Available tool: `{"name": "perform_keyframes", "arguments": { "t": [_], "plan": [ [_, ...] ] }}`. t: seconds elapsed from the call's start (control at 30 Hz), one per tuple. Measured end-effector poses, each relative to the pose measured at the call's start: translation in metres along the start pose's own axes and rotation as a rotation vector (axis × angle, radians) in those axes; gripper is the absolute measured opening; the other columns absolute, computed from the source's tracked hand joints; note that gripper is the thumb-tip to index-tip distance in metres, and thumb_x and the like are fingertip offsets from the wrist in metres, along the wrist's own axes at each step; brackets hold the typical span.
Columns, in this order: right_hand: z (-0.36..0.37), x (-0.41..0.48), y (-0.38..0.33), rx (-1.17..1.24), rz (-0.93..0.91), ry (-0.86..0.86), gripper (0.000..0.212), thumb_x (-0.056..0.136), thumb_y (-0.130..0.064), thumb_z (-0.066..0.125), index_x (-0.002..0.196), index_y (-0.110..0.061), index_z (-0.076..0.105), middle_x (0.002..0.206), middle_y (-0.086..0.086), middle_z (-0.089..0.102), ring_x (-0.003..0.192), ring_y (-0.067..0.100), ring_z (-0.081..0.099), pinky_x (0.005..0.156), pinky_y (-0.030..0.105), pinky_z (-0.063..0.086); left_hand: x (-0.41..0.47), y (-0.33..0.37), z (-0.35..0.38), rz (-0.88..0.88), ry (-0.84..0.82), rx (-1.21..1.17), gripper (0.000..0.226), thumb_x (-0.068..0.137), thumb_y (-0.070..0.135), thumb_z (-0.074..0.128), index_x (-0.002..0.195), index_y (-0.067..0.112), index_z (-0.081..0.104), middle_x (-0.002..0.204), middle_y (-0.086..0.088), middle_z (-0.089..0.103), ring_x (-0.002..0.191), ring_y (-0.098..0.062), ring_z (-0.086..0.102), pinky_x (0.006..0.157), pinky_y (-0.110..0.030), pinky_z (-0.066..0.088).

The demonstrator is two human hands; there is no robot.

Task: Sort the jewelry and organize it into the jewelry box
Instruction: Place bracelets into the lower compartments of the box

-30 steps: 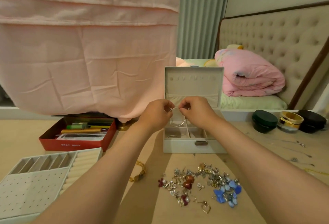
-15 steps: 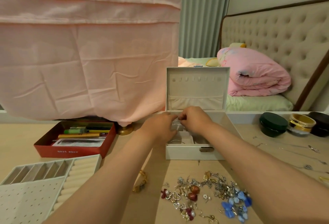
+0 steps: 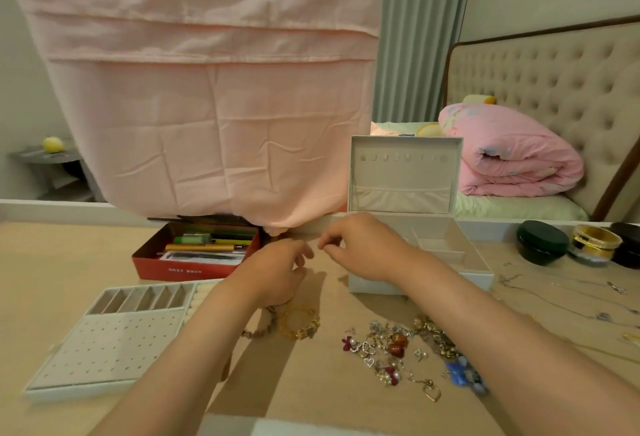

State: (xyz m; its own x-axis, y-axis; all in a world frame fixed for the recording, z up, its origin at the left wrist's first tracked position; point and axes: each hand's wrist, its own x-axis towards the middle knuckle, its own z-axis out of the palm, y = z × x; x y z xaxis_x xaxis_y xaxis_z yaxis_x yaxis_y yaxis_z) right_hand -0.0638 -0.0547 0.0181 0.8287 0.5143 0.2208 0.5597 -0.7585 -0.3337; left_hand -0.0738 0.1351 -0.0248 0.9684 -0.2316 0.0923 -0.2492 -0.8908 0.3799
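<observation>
The white jewelry box [image 3: 474, 271] stands open on the table, its lid [image 3: 403, 176] upright. My right hand [image 3: 363, 250] hovers at the box's left front corner with its fingers loosely curled, and I see nothing in them. My left hand [image 3: 277, 271] is just left of it over the tabletop, its fingers relaxed and holding nothing. A pile of mixed jewelry [image 3: 405, 349] lies in front of the box under my right forearm. A gold bracelet [image 3: 299, 323] and a beaded bracelet [image 3: 261, 328] lie near my left wrist.
A white insert tray [image 3: 114, 335] with slots and holes lies at the front left. Behind it sits a red box of pens [image 3: 194, 255]. Thin chains [image 3: 571, 297] and round jars [image 3: 542, 241] are on the right. A pink cloth [image 3: 214, 106] hangs behind.
Both hands have left the box's compartments and moved left, off the box. The thin silver ring they held a second ago is no longer in them. The view has shifted left.
</observation>
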Motion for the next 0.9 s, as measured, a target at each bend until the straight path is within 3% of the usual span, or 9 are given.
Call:
{"name": "perform_keyframes", "arguments": {
  "t": [0.1,0.2,0.3,0.43,0.63,0.77,0.9],
  "plan": [
    [0.021,0.002,-0.022,-0.026,-0.038,-0.096,0.022,0.098,-0.022,0.058,0.109,-0.025,0.077,0.105,-0.006,0.074,0.092,0.012,0.067,0.085,0.035,0.056,-0.018,-0.014,-0.002,-0.100,-0.023,0.047,0.036,0.095,0.025,0.060,0.130,0.031,0.059,0.124,0.009,0.060,0.107,-0.013,0.060,0.093,-0.030,0.054],
    [0.045,0.013,-0.032,-0.149,-0.093,-0.187,0.025,0.096,-0.017,0.061,0.116,-0.024,0.075,0.110,-0.002,0.073,0.098,0.019,0.067,0.088,0.037,0.055,-0.028,-0.027,0.000,-0.150,-0.024,0.119,0.026,0.096,0.034,0.061,0.122,0.030,0.066,0.110,0.008,0.063,0.094,-0.012,0.062,0.083,-0.026,0.054],
    [0.063,0.019,-0.034,-0.300,-0.164,-0.204,0.027,0.094,-0.016,0.065,0.118,-0.024,0.074,0.113,0.001,0.069,0.100,0.023,0.064,0.077,0.030,0.046,-0.031,-0.037,0.003,-0.195,-0.046,0.125,0.024,0.096,0.033,0.062,0.118,0.031,0.070,0.104,0.010,0.067,0.090,-0.011,0.064,0.083,-0.026,0.056],
    [0.074,0.021,-0.029,-0.405,-0.227,-0.232,0.022,0.093,-0.016,0.066,0.113,-0.021,0.075,0.106,0.002,0.065,0.094,0.024,0.062,0.070,0.028,0.037,-0.033,-0.042,0.004,-0.175,-0.064,0.139,0.024,0.096,0.036,0.061,0.116,0.033,0.072,0.110,0.008,0.068,0.096,-0.013,0.063,0.089,-0.031,0.056],
    [0.082,0.027,-0.022,-0.513,-0.292,-0.274,0.017,0.100,-0.015,0.051,0.106,-0.013,0.067,0.102,0.007,0.058,0.078,0.025,0.055,0.064,0.038,0.045,-0.032,-0.042,0.006,-0.087,-0.083,0.109,0.022,0.094,0.034,0.060,0.106,0.032,0.077,0.103,0.007,0.069,0.089,-0.012,0.062,0.083,-0.030,0.057],
    [0.080,0.026,-0.019,-0.404,-0.236,-0.256,0.023,0.106,-0.022,0.044,0.117,-0.010,0.060,0.108,0.010,0.056,0.076,0.022,0.050,0.067,0.037,0.045,-0.031,-0.038,0.007,-0.023,0.007,0.055,0.019,0.092,0.033,0.064,0.107,0.031,0.076,0.104,0.009,0.064,0.092,-0.011,0.059,0.080,-0.026,0.053],
    [0.064,0.020,-0.015,-0.116,-0.138,-0.127,0.016,0.106,-0.025,0.043,0.099,-0.015,0.054,0.093,0.003,0.056,0.078,0.022,0.055,0.072,0.038,0.046,-0.023,-0.034,0.004,0.006,0.194,-0.069,0.014,0.093,0.025,0.067,0.104,0.031,0.071,0.096,0.017,0.063,0.089,-0.002,0.061,0.078,-0.017,0.048]
  ]
}}
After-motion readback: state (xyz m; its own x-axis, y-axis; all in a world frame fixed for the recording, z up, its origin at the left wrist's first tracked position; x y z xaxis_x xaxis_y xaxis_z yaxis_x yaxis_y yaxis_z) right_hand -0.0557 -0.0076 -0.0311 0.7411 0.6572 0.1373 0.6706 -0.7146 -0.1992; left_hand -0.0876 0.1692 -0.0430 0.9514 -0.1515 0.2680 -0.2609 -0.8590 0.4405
